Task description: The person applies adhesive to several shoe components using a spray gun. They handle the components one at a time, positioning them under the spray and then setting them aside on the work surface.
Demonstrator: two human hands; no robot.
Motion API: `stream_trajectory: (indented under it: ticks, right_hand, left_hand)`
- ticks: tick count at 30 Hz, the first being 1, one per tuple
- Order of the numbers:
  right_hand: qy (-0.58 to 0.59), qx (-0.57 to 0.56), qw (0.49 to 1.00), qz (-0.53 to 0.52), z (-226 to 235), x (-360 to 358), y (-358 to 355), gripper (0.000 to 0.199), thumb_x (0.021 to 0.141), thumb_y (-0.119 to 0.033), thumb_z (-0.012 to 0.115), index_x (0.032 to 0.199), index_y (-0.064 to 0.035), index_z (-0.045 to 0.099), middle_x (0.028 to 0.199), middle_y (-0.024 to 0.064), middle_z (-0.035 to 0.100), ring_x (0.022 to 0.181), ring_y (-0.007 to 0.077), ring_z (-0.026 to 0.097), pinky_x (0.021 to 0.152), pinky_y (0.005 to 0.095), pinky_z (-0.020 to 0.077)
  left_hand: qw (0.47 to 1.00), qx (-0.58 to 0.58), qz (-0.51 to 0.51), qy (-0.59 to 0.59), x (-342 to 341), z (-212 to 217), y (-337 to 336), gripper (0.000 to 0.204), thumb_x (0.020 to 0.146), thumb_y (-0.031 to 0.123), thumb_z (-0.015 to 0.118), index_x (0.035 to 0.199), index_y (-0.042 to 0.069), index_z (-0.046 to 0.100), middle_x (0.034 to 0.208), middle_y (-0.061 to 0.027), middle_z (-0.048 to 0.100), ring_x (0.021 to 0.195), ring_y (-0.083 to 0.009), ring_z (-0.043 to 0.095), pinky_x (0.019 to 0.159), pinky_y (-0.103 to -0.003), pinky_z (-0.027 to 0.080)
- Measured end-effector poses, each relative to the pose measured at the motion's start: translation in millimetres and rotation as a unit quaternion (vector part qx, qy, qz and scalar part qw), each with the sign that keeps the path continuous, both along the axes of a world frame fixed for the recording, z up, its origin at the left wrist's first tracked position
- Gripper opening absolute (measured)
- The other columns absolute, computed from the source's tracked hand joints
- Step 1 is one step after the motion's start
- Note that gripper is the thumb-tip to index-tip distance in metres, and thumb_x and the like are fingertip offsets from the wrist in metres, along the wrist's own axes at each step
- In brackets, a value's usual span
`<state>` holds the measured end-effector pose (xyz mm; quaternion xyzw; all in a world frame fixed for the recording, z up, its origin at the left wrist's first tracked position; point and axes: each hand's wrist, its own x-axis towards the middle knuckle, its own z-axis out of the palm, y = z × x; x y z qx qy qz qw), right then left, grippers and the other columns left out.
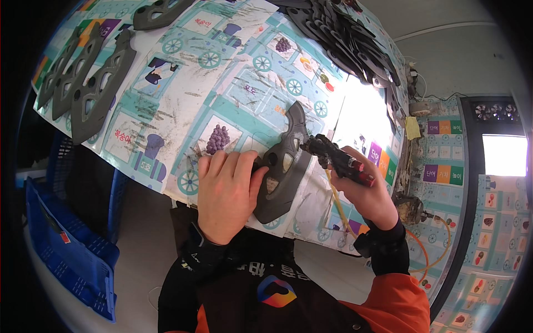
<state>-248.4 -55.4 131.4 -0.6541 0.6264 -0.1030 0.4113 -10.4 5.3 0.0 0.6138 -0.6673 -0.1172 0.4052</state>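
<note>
A dark grey curved piece with several cutouts (280, 186) lies on the table in front of me. My left hand (226, 191) grips its left edge, fingers bent and thumb pressed against the side beside the holes. A small dark part shows between thumb and fingers, too covered to make out. In my right hand (363, 191) is a black hand tool with red parts (338, 159), its fingers wrapped around the body. The tool's dark tip points left, at or just beside the piece's right edge; whether they touch I cannot tell. A yellow hose (337, 205) runs down below my right hand.
A patterned, dark-smeared sheet covers the table (222, 83). Similar grey pieces (105, 86) lie at the left; a big heap of them (344, 39) sits at the far right. Blue plastic crates (66, 244) stand below left. Hoses (426, 250) hang beside the right wall.
</note>
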Motion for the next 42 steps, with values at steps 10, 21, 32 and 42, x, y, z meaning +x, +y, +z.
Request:
stream_trajectory:
  ticks: [10,21,32,42]
  right_hand:
    - [0.003,-0.008,1.000,0.000,-0.7,2.8,3.9,0.041,0.090,-0.006,0.075,0.127,0.0040,0.063,0.089,0.0065,0.064,0.079,0.0118,0.052,0.074,0.0294,0.0468]
    - [0.012,-0.010,0.999,0.044,0.9,-5.1,12.0,0.036,0.089,-0.006,0.075,0.123,0.0024,0.065,0.084,0.0071,0.062,0.077,0.0120,0.052,0.072,0.0304,0.0472]
    - [0.037,-0.026,0.999,0.025,-1.5,-15.5,29.0,0.045,0.090,-0.007,0.077,0.132,0.0030,0.064,0.089,0.0112,0.069,0.079,0.0141,0.059,0.079,0.0321,0.0524]
    - [0.009,-0.007,0.999,0.044,2.7,-1.7,21.3,0.036,0.091,-0.007,0.074,0.124,0.0034,0.062,0.086,0.0116,0.063,0.078,0.0171,0.053,0.078,0.0334,0.0506]
  left_hand:
    - [1.000,-0.008,-0.001,0.001,0.5,-0.5,0.1,0.031,0.090,0.015,0.083,0.115,0.008,0.066,0.093,-0.0084,0.066,0.089,-0.0311,0.059,0.085,-0.044,0.041]
    - [1.000,-0.011,-0.005,0.003,1.8,-0.9,0.3,0.032,0.090,0.015,0.083,0.116,0.008,0.065,0.092,-0.0083,0.066,0.089,-0.0310,0.059,0.084,-0.044,0.041]
    - [1.000,-0.013,0.000,0.004,1.5,-0.1,0.4,0.030,0.092,0.015,0.082,0.116,0.007,0.066,0.092,-0.0084,0.068,0.088,-0.0306,0.060,0.084,-0.044,0.042]
    - [1.000,-0.008,0.004,0.000,1.9,0.0,0.8,0.021,0.096,0.009,0.074,0.115,0.007,0.066,0.095,-0.0076,0.071,0.087,-0.0296,0.060,0.082,-0.043,0.042]
